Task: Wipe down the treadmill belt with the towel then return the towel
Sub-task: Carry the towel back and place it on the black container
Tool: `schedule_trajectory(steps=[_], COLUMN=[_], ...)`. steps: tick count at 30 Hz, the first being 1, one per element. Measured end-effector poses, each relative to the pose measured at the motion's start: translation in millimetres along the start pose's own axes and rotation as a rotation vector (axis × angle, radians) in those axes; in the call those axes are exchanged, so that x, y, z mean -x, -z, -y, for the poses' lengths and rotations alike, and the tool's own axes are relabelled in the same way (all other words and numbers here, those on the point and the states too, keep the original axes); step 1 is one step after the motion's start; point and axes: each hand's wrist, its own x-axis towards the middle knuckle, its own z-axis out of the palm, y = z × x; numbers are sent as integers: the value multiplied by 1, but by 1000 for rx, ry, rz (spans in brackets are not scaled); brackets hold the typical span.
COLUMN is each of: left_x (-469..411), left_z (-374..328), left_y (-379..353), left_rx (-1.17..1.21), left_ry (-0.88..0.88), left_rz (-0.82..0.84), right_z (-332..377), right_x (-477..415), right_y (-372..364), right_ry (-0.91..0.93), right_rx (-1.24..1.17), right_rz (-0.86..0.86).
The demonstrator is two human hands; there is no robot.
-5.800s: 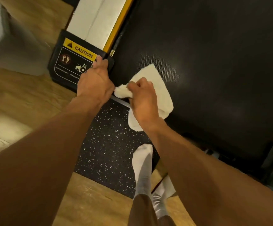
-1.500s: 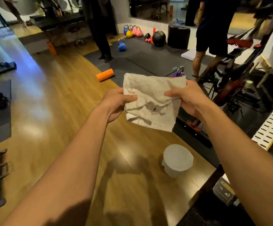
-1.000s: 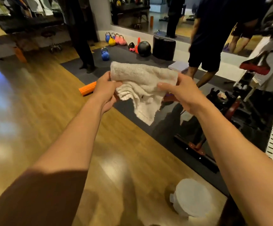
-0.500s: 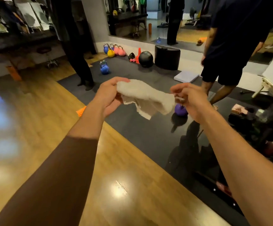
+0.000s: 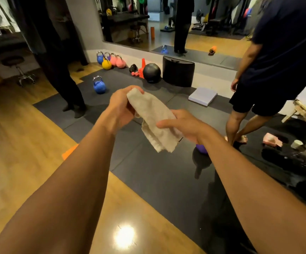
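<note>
Both hands have drawn closer together than half a second ago, and the towel [image 5: 154,118], stretched wide between them then, is now gathered into a narrower folded strip. The left hand [image 5: 122,107] curls its fingers round the strip's upper end. The right hand [image 5: 184,125] pinches it lower down, thumb laid across the top, with the loose end hanging just below that hand. The towel is in the air between the two hands, above a dark mat [image 5: 163,180]. Beyond the left hand stands a blue kettlebell [image 5: 99,86], and farther off a black ball [image 5: 151,70]. Under the right wrist peeks a purple thing [image 5: 201,149], possibly another kettlebell, mostly hidden. Right of the right hand stands a person in dark shorts [image 5: 265,96]. Wooden floor [image 5: 20,143] lies below the left forearm.
</note>
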Motion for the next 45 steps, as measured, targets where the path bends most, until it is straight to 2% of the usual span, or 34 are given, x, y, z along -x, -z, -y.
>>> schedule_trajectory(steps=[2, 9, 14, 17, 23, 27, 34, 39, 45], left_x=[-55, -261, -389, -464, -612, -720, -909, -1036, -1204], left_z=[-7, -18, -44, -60, -75, -82, -115, -117, -115], left_y=[-1, -7, -16, -25, -34, -29, -32, -61, -99], left_rx=[1, -320, -352, -362, -304, -269, -392, -441, -456], left_ry=[7, 98, 0, -39, -33, -24, -56, -132, -146], left_rz=[36, 240, 96, 14, -33, 51, 134, 157, 108], right_z=[9, 9, 17, 33, 50, 59, 93, 99, 104], right_x=[-45, -216, -345, -422, -569, -661, -809, -917, -1054], right_y=[16, 106, 191, 235, 297, 329, 383, 444, 536], right_ry=[-24, 9, 37, 31, 13, 19, -31, -22, -22], right_rx=[-42, -138, -480, -547, -437, -406, -389, -352, -430], right_rz=[-71, -244, -409, -494, -634, -731, -873, -937, -957])
